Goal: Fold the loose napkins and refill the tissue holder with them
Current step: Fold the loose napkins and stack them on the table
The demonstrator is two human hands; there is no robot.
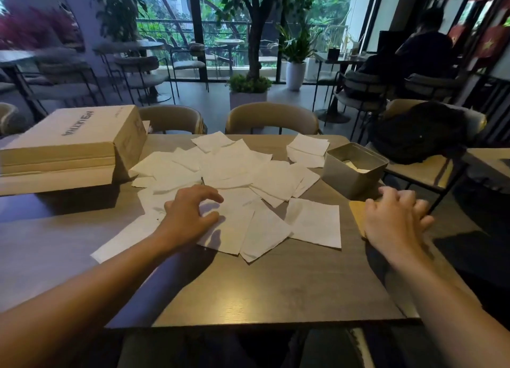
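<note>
Left hand [190,215] loose on napkins [234,171], right hand [397,218] flat nr tissue holder [356,171], nothing gripped; pick-up step: 1 napkin to be pinched.

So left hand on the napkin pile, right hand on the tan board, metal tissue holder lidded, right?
The metal tissue holder isn't lidded: the head view shows it open-topped, white paper inside. Otherwise correct: left hand on the napkin pile, right hand on the tan board.
</note>
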